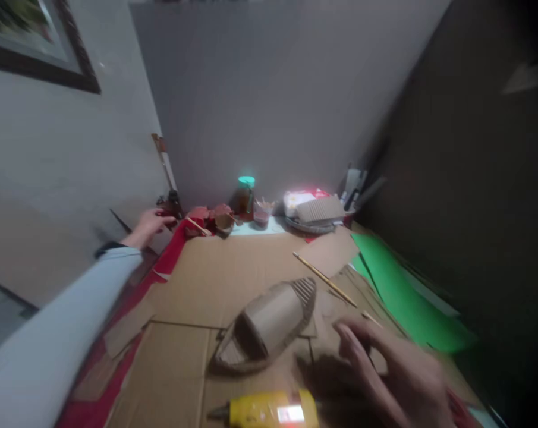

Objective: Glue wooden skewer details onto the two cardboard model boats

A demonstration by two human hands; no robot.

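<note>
A small cardboard boat (273,321) with a curved roof and a ribbed end lies in the middle of the cardboard-covered table (197,273). My left hand (150,229) reaches to the far left corner, fingers stretched beside some dark items (173,205); whether it touches them is unclear. Blurred by motion, my right hand (393,368) hovers right of the boat, thumb and forefinger loosely bent with a gap between them and nothing seen in it. A yellow glue gun (269,410) lies at the near edge, in front of the boat.
A pencil-like stick (324,279) lies beyond the boat. Along the back stand a jar with a turquoise lid (246,199), a small clear cup (262,217) and a cardboard-topped stack (320,209). Green sheet (402,291) covers the right; cardboard scraps (128,330) lie left.
</note>
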